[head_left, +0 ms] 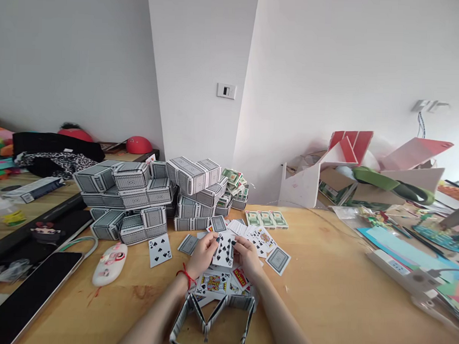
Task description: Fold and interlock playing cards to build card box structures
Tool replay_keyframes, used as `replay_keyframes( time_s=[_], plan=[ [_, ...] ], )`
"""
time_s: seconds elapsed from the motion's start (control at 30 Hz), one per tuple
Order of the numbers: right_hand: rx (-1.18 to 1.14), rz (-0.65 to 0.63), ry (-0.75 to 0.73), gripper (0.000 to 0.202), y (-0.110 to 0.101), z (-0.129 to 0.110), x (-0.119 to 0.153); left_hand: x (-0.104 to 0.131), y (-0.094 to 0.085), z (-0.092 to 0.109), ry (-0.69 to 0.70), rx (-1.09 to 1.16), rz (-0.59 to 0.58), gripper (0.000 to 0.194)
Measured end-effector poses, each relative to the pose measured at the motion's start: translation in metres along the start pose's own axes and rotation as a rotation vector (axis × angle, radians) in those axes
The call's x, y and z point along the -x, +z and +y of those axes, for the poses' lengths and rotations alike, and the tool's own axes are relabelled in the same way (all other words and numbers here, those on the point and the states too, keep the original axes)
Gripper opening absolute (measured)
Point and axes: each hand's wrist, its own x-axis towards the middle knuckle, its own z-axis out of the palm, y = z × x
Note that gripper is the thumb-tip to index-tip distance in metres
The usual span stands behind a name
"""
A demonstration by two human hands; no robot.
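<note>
A nine of spades playing card (223,252) is held face up between my two hands over the desk. My left hand (205,255) pinches its left edge, and my right hand (248,254) grips the right edge. Beneath them lie loose cards, among them a king (212,283), some face up and some face down. Close to me stands a heart-like outline of folded cards (249,304), open in the middle. Behind and left rise stacked blocks (135,181) made of grey patterned cards. A five of spades (160,250) lies apart to the left.
Green card boxes (267,219) sit behind the loose cards. A white mouse (110,264) and a dark tablet-like device (35,295) are on the left. A power strip (402,276), coloured paper (400,248) and a cluttered white box (300,184) occupy the right.
</note>
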Motion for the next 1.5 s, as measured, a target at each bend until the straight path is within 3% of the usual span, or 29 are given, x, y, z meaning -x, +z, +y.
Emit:
replay_keyframes(
  time_s=[0.23, 0.47, 0.77, 1.3, 1.5],
  plan=[
    [-0.071, -0.012, -0.021, 0.020, 0.009, -0.002, 0.002, 0.003, 0.002, 0.009, -0.021, 0.034, -0.003, 0.025],
    [-0.036, -0.028, -0.045, 0.037, 0.005, -0.003, 0.005, 0.002, 0.000, 0.007, 0.004, -0.021, -0.008, 0.033],
    [-0.084, -0.070, 0.026, 0.025, 0.007, -0.004, 0.003, 0.003, 0.001, 0.005, 0.019, -0.041, -0.028, 0.030],
    [-0.064, 0.145, -0.034, 0.017, 0.017, -0.001, 0.002, 0.003, 0.004, 0.009, -0.041, 0.094, -0.027, 0.017],
    [0.007, 0.174, -0.051, 0.014, 0.016, 0.003, 0.002, 0.001, 0.004, 0.008, -0.092, 0.142, -0.071, 0.022]
  ],
)
